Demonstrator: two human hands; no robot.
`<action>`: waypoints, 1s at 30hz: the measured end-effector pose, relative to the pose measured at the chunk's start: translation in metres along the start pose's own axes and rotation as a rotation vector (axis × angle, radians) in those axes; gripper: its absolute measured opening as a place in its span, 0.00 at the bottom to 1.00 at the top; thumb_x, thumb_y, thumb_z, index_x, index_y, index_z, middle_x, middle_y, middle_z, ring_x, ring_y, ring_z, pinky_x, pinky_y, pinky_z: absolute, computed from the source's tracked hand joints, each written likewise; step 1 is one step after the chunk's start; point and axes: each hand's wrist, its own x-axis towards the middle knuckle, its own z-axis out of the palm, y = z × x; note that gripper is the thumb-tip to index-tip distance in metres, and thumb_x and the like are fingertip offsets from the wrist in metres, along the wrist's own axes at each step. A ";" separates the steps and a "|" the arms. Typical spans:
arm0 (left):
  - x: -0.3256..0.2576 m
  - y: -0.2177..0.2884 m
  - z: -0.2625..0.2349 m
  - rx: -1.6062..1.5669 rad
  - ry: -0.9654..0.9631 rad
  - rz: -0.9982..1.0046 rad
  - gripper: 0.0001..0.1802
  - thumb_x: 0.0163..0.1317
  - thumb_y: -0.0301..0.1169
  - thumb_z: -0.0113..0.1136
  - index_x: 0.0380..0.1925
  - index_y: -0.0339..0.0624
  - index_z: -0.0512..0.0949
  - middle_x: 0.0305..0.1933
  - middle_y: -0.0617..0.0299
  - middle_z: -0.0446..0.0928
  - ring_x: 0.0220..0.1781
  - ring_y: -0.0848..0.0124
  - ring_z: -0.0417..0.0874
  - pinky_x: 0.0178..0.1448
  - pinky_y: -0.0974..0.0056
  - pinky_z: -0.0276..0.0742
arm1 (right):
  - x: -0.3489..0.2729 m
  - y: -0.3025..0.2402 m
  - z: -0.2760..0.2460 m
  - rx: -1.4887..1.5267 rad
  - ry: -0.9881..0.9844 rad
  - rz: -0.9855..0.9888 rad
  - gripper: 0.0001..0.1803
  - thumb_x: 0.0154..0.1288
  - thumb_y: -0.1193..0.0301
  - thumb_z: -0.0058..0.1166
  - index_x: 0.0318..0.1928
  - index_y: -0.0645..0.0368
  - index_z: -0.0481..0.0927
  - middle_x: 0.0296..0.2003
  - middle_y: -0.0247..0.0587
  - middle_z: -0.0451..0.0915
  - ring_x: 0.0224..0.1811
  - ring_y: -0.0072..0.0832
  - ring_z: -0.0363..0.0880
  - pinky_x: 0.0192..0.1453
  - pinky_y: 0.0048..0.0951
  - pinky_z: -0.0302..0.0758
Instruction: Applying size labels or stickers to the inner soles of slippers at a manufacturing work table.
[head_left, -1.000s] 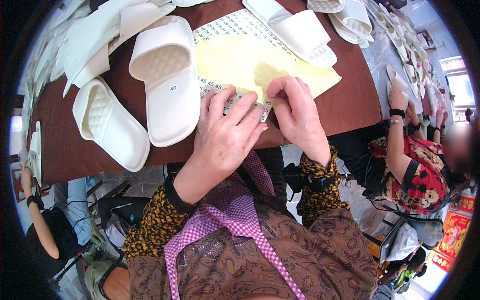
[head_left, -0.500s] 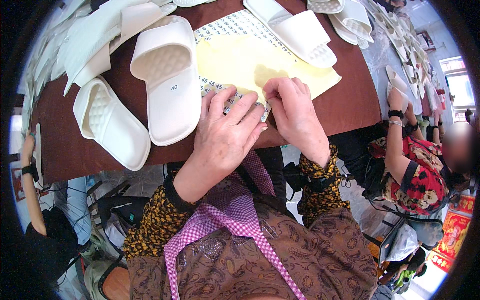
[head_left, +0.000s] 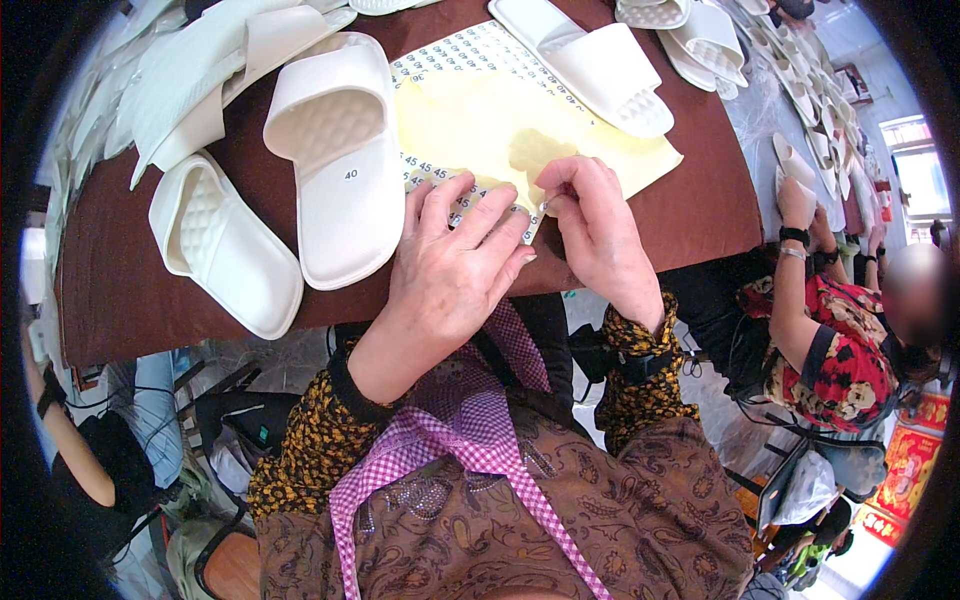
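Note:
My left hand (head_left: pixel 445 265) lies with its fingers spread over the near end of a yellow sticker sheet (head_left: pixel 465 115), pressing it to the table. Rows of small round number stickers show between and beside the fingers. My right hand (head_left: pixel 600 225) is closed in a pinch at the sheet's near edge, with a small pale sticker (head_left: pixel 543 207) at the thumb and fingertip. Left of the sheet lies a white slipper (head_left: pixel 350 215) with a round size sticker on its insole. Another white slipper (head_left: pixel 225 245) is tilted beside it.
On the sheet's far right rests a white slipper (head_left: pixel 610 75). More white slippers (head_left: pixel 205 85) pile up at the far left. The brown tablecloth (head_left: pixel 695 200) ends just before my body. A co-worker in a red floral top (head_left: pixel 840 350) handles slippers at the right.
My right hand has drawn slightly back to the right from the sheet, its pinch still closed. My left hand has hardly moved. At the left edge, another person's arm has shifted lower.

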 end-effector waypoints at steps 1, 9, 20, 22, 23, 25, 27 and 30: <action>0.000 0.000 0.000 -0.005 -0.004 0.000 0.15 0.52 0.34 0.65 0.40 0.42 0.80 0.52 0.62 0.73 0.56 0.55 0.68 0.61 0.48 0.63 | -0.001 0.001 0.000 0.096 0.023 0.049 0.13 0.56 0.85 0.47 0.41 0.59 0.72 0.34 0.43 0.73 0.40 0.42 0.71 0.49 0.37 0.67; -0.004 -0.004 0.008 -0.025 0.055 -0.026 0.14 0.52 0.29 0.62 0.40 0.41 0.79 0.54 0.59 0.74 0.58 0.53 0.69 0.63 0.48 0.62 | -0.008 -0.008 -0.005 0.259 0.165 0.094 0.10 0.64 0.85 0.44 0.45 0.64 0.71 0.35 0.38 0.74 0.40 0.22 0.73 0.47 0.22 0.71; -0.033 0.009 -0.027 -0.190 0.189 0.142 0.17 0.48 0.28 0.63 0.40 0.37 0.77 0.49 0.54 0.74 0.54 0.55 0.73 0.58 0.51 0.68 | 0.030 -0.091 -0.025 0.506 0.051 -0.043 0.10 0.62 0.85 0.44 0.44 0.64 0.70 0.40 0.36 0.72 0.43 0.22 0.69 0.52 0.23 0.66; -0.053 0.002 -0.047 -0.209 0.229 0.140 0.17 0.47 0.27 0.64 0.39 0.37 0.77 0.48 0.54 0.75 0.51 0.56 0.75 0.55 0.53 0.70 | 0.046 -0.113 -0.024 0.501 -0.011 -0.053 0.11 0.61 0.86 0.44 0.43 0.64 0.70 0.39 0.35 0.71 0.42 0.22 0.69 0.51 0.23 0.67; -0.063 -0.004 -0.057 -0.240 0.246 0.144 0.17 0.46 0.26 0.65 0.39 0.37 0.77 0.46 0.55 0.76 0.49 0.57 0.76 0.52 0.54 0.71 | 0.054 -0.121 -0.023 0.504 -0.030 -0.068 0.11 0.61 0.86 0.44 0.43 0.64 0.70 0.39 0.35 0.71 0.42 0.22 0.69 0.51 0.23 0.67; -0.083 -0.020 -0.074 -0.120 0.390 0.073 0.15 0.44 0.23 0.65 0.36 0.38 0.78 0.43 0.55 0.77 0.44 0.57 0.78 0.48 0.55 0.73 | 0.069 -0.139 -0.011 0.399 -0.208 -0.167 0.11 0.60 0.85 0.44 0.43 0.64 0.70 0.37 0.36 0.71 0.41 0.23 0.70 0.50 0.22 0.68; -0.105 -0.040 -0.090 -0.027 0.411 -0.082 0.15 0.49 0.27 0.65 0.38 0.38 0.77 0.43 0.55 0.76 0.45 0.55 0.76 0.50 0.55 0.71 | 0.086 -0.148 0.014 0.305 -0.386 -0.365 0.11 0.60 0.85 0.45 0.44 0.65 0.70 0.38 0.35 0.72 0.42 0.22 0.71 0.50 0.23 0.69; -0.130 -0.062 -0.097 0.158 0.394 -0.230 0.18 0.49 0.29 0.66 0.41 0.38 0.76 0.48 0.54 0.74 0.50 0.54 0.74 0.53 0.53 0.68 | 0.102 -0.158 0.068 0.175 -0.458 -0.536 0.09 0.60 0.84 0.46 0.42 0.64 0.71 0.34 0.43 0.72 0.42 0.33 0.73 0.47 0.29 0.71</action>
